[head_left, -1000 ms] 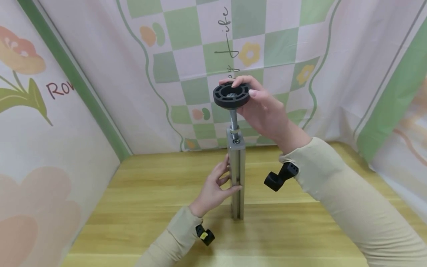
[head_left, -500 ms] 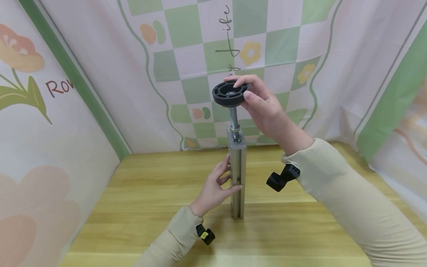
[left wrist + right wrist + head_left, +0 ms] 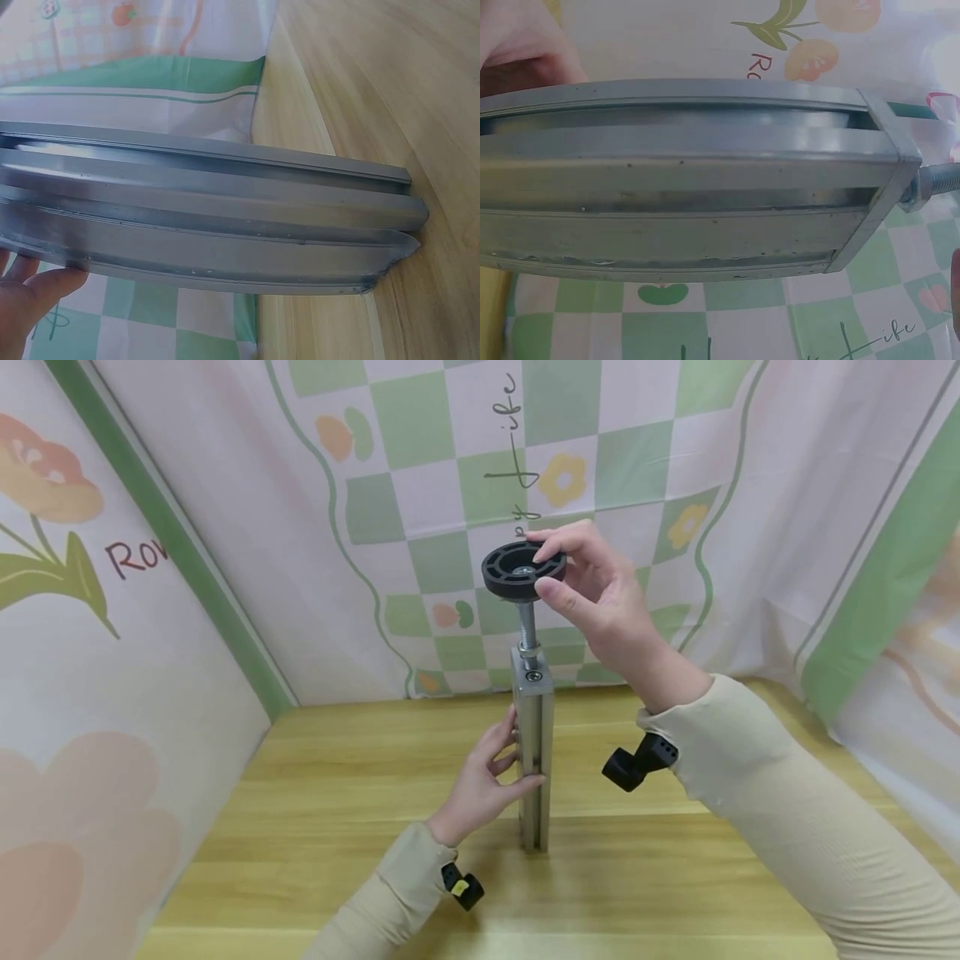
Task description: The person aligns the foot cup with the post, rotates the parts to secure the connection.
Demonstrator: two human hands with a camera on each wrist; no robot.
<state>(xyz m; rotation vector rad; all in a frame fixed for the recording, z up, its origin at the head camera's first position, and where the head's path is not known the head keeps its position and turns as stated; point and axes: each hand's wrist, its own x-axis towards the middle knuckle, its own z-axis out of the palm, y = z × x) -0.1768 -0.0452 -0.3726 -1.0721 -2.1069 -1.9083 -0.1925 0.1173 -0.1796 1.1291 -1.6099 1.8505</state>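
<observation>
Thumb and fingers of the right hand (image 3: 611,602) pinch the rim of a black round pad (image 3: 517,587), while the left hand (image 3: 474,795), lower down and well apart from it, grips a grey metal profile (image 3: 534,735), thumb across the near face. From where I stand that profile is upright, its bottom end on the wooden table (image 3: 315,793). On top sits an end plate (image 3: 877,184) with 1 screw (image 3: 534,676) showing; behind that, a threaded rod (image 3: 527,620) with a nut (image 3: 528,651) rises to the pad. Beige sleeves (image 3: 787,793) cover both forearms, 1 black gadget (image 3: 633,766) at each wrist. Farther back, a curtain (image 3: 411,506) carries green-and-white checks, 2 yellow flowers and handwriting.
</observation>
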